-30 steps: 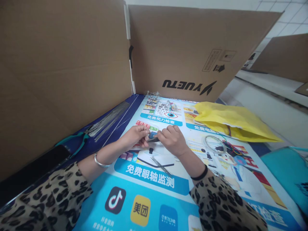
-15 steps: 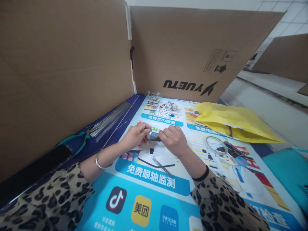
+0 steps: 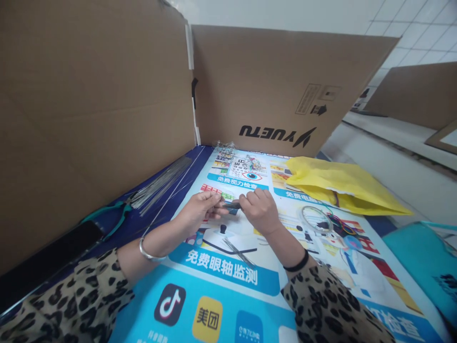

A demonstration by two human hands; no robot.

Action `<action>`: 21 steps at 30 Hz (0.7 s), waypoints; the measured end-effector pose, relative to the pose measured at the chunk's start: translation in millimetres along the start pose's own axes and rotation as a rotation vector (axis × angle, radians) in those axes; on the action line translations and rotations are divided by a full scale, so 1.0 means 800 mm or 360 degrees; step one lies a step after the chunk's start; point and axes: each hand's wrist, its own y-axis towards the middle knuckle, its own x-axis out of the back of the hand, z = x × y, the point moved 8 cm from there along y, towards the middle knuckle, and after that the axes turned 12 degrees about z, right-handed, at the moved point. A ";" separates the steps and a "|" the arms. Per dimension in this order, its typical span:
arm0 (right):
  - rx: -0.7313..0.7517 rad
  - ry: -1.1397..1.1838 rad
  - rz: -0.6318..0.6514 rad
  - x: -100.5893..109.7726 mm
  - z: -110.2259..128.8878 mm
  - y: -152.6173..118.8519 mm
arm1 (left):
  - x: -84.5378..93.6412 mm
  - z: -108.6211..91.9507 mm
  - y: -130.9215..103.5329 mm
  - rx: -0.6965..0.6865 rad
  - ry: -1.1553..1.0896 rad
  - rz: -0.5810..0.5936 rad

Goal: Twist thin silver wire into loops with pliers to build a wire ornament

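Observation:
My right hand [image 3: 260, 210] is closed around a pair of pliers [image 3: 233, 205]; only the dark, narrow jaws show, pointing left, and the handles are hidden in the fist. Just left of the jaw tips, my left hand [image 3: 200, 209] pinches thumb and forefinger together, apparently on a thin wire too fine to make out clearly. Both hands hover over the printed sheet [image 3: 228, 290]. Below them lie several short cut wires [image 3: 238, 251]. A bundle of long straight wires [image 3: 160, 186] rests to the left of my left hand.
Teal-handled pliers [image 3: 123, 219] and a long black object [image 3: 53, 262] lie at left. Tangled wire pieces [image 3: 253, 163] sit at the back. A wire coil [image 3: 303, 219], yellow bag [image 3: 342, 178] and teal pouch [image 3: 417, 252] are at right. Cardboard walls [image 3: 278, 81] stand behind and left.
The camera view has shifted slightly. My left hand's fingers have spread a little and turned, and the plier jaws lie flatter between the hands. Both hands keep their hold.

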 end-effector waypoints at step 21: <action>0.0074 0.0020 0.0048 0.005 0.011 0.006 | 0.000 -0.014 -0.005 0.0036 0.0384 -0.0145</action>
